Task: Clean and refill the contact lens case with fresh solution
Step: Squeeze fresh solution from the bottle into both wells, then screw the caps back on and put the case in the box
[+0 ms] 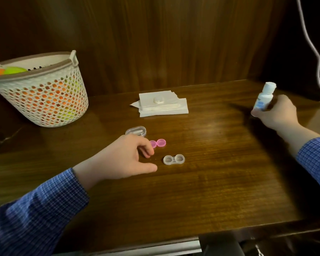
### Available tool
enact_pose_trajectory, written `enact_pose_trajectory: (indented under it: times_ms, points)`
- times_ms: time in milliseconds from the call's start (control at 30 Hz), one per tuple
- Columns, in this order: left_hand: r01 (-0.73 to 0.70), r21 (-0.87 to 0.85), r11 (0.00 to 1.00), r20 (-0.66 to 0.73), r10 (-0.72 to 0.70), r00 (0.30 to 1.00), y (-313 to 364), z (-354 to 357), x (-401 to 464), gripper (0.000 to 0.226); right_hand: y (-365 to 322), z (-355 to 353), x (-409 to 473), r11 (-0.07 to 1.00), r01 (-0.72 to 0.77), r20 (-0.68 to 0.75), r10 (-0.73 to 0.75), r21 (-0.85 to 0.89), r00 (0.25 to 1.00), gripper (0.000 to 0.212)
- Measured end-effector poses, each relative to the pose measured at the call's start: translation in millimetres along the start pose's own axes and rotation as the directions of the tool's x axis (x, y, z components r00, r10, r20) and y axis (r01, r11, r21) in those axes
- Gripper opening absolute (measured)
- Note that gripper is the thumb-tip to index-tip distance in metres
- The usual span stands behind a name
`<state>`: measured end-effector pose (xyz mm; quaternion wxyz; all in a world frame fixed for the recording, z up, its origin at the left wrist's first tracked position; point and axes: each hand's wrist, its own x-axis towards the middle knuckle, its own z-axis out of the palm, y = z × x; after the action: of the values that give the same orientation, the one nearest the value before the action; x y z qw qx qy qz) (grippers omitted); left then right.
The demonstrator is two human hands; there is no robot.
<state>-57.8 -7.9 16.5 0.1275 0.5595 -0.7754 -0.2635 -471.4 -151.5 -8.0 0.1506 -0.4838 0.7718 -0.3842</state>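
Head view, lens case (174,159): uncapped on the wooden table (220,172), long axis left-right, wells facing up.
Pink caps (161,143): just behind it.
Left hand (126,157): loosely curled, grasping nothing.
Right hand (277,113): grips solution bottle (264,97), cap up, tilted.
Basket (44,100): orange and green items.

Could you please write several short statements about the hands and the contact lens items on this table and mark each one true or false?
1. The right hand grips the solution bottle. True.
2. The pink caps are screwed onto the lens case. False: they lie on the table apart from the case, whose two wells are uncovered.
3. The left hand holds the lens case. False: it holds nothing, its fingers loosely curled, and the case lies just to its right.
4. A stack of white tissues lies behind the case. True.
5. The perforated basket stands on the right of the table. False: it stands on the left.
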Motion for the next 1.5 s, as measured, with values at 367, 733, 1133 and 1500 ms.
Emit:
enact_pose_trajectory:
  times_ms: [367, 733, 1133, 1500]
  points:
    - [-0.037, -0.079, 0.996, -0.139, 0.026, 0.990, 2.8, 18.4, -8.1, 0.040, -54.7, -3.6, -129.8, 0.866, 0.453, 0.656, -0.469, 0.210, 0.592, 0.073]
    - [-0.130, -0.088, 0.988, -0.289, 0.100, 0.952, 5.3, 42.7, -6.3, 0.063, -86.8, 39.1, -179.1, 0.768, 0.598, 0.700, -0.557, 0.228, 0.448, 0.060]
    - [-0.106, -0.176, 0.979, -0.294, 0.051, 0.955, -15.7, 28.4, -15.3, 0.066, -100.1, 67.5, -189.9, 0.741, 0.585, 0.683, -0.616, 0.331, 0.394, 0.058]
    - [-0.122, -0.194, 0.973, -0.312, 0.057, 0.948, -27.6, 24.9, -24.6, 0.060, -111.9, 67.4, -163.2, 0.756, 0.531, 0.600, -0.640, 0.382, 0.480, 0.045]
